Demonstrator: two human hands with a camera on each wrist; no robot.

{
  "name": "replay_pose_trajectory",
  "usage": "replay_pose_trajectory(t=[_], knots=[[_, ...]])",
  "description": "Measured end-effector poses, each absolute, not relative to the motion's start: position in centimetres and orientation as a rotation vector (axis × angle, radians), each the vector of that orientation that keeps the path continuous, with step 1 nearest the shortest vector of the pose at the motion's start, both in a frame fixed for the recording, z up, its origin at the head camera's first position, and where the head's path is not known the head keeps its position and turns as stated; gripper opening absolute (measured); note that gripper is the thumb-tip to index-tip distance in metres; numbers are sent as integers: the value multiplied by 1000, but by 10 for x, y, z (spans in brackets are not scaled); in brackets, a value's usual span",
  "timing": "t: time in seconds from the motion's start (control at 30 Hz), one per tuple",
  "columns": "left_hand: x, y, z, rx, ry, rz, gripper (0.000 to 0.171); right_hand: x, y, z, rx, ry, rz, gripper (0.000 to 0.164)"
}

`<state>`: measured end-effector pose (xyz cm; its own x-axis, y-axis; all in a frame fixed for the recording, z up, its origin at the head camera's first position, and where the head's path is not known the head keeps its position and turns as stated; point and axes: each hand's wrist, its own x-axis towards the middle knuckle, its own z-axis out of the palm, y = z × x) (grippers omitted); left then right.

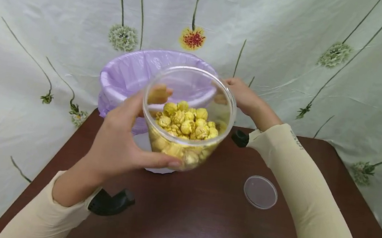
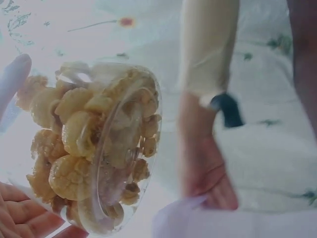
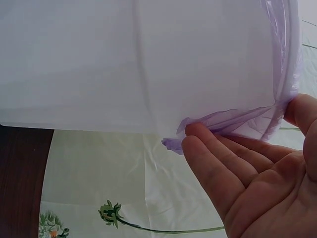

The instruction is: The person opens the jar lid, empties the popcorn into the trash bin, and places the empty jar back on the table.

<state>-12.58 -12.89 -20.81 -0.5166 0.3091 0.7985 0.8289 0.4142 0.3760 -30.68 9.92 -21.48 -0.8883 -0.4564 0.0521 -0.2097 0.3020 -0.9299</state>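
Note:
My left hand grips a clear plastic tub, thumb across its near side and fingers round the far side. Yellow caramel popcorn partly fills the tub, which is tilted with its mouth toward the head camera. Behind it stands a white trash bin lined with a purple bag folded over the rim. My right hand holds the bin's lined rim at the right, thumb at the top edge and fingers under the loose bag edge outside. The tub hides part of the bin.
A round clear lid lies on the dark brown table, right of the tub. Flower-printed white cloth hangs behind and beside the table. Black wrist mounts stick out from both sleeves.

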Motion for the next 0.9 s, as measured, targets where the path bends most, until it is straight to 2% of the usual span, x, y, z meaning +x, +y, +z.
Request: replay_pose_trajectory(t=[0.07, 0.3, 0.57, 0.7, 0.9], knots=[[-130, -131, -197, -934, -1998, -1031, 93, -307, 99, -215, -579, 2312, -1680, 27], [-150, -140, -168, -783, -1963, -840, 84, -306, 99, -213, -498, 2252, -1655, 39], [-188, -155, -144, -648, -1925, -529, 77, -306, 95, -214, -486, 2267, -1675, 29], [-202, -159, -132, -539, -1991, -516, 80, -305, 95, -214, -491, 2263, -1680, 30], [-209, -163, -119, -527, -2111, -374, 91, -304, 95, -214, -494, 2268, -1675, 31]])
